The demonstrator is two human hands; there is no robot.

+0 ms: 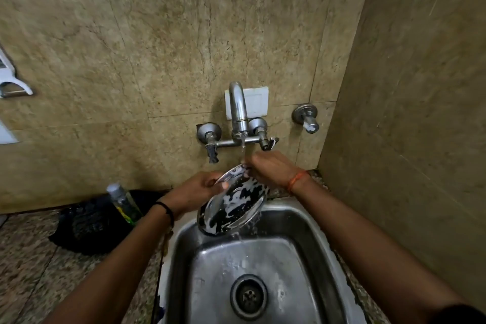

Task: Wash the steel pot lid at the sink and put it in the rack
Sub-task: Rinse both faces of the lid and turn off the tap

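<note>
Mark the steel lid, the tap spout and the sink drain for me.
steel lid [232, 208]: head view, on its soapy face.
tap spout [238, 105]: head view, on the curved neck.
sink drain [249, 296]: head view, on the strainer centre.

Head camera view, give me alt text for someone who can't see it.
Two bare hands hold a soapy steel pot lid tilted under a running tap above a steel sink: left hand grips its left rim, right hand its top edge. A bottle stands on the counter at left.
</note>
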